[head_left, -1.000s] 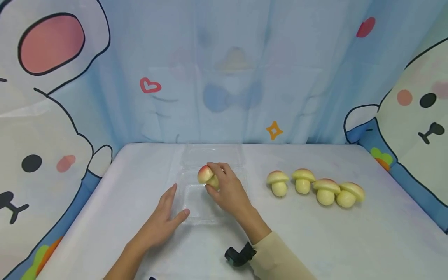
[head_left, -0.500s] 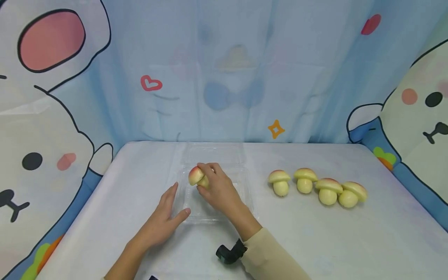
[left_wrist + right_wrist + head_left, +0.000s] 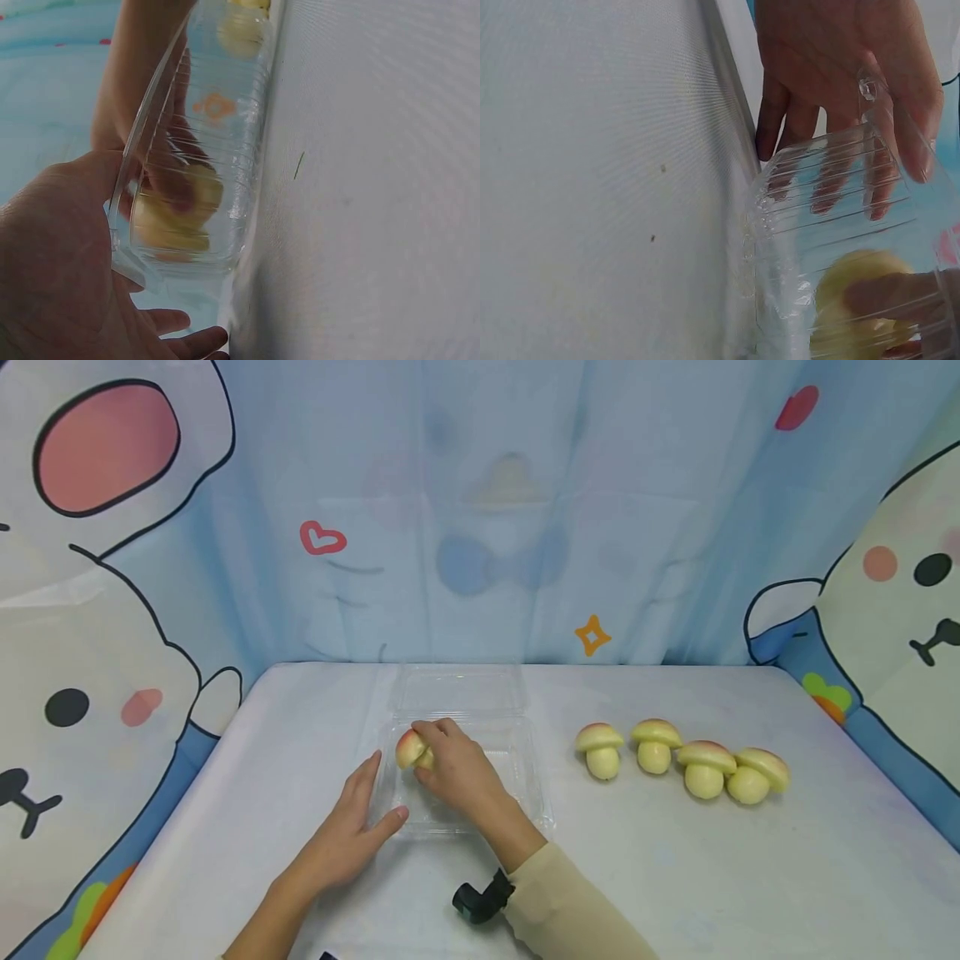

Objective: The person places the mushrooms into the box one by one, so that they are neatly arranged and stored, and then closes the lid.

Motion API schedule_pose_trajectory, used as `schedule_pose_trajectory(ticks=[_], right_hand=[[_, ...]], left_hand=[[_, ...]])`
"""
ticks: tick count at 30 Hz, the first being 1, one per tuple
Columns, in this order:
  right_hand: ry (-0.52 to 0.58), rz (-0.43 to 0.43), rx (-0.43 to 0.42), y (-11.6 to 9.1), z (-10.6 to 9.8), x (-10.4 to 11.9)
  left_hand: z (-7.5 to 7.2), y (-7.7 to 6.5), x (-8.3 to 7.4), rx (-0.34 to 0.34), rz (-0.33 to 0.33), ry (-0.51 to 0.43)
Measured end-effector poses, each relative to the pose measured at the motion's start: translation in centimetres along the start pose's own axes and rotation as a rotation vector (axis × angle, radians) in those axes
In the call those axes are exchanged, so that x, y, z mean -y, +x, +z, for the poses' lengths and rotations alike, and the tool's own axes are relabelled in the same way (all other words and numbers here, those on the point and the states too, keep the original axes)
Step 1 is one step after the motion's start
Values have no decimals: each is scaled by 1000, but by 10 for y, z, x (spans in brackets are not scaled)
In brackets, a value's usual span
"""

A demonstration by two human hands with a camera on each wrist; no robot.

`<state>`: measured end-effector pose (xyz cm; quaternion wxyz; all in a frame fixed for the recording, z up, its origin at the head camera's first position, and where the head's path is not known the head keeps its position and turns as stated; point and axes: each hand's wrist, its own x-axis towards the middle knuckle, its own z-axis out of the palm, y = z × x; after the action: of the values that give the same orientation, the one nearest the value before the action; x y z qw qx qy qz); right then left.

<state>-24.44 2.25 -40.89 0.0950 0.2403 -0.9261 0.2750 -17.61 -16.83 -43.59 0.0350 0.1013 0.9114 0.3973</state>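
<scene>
My right hand pinches a mushroom-shaped piece with a reddish-yellow cap and pale stem. It is low in the left back part of a clear plastic clamshell box, its stem partly hidden by my fingers. Through the box's ribbed side, the left wrist view shows the mushroom tipped over in my grasp. Beside the box's left wall is my left hand, fingers extended and thumb apart. In the right wrist view that hand lies along the box's end, with its fingers seen through the plastic.
The box's lid lies opened back toward the curtain. Several similar mushrooms stand or lean in a row to the right on the white table. A black wrist camera juts out below my right sleeve.
My right hand has carried the mushroom leftward over the box and then lowered it toward the left back part. The left hand has stayed in place.
</scene>
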Motion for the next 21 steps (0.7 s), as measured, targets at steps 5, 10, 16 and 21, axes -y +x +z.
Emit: schedule_pose_trajectory(ticks=[5,10,16,21], right_hand=[[-20,6,18,2,2,1],[-58,9,48,2,3,1],[-97,7,74,2,4,1],[-75,26,72,2,4,-1]], left_hand=[[0,0,1,-8,3,-2],[1,1,2,-18,10,-2],[1,0,1,-18,11,4],[2,0,1,-11,10,-3]])
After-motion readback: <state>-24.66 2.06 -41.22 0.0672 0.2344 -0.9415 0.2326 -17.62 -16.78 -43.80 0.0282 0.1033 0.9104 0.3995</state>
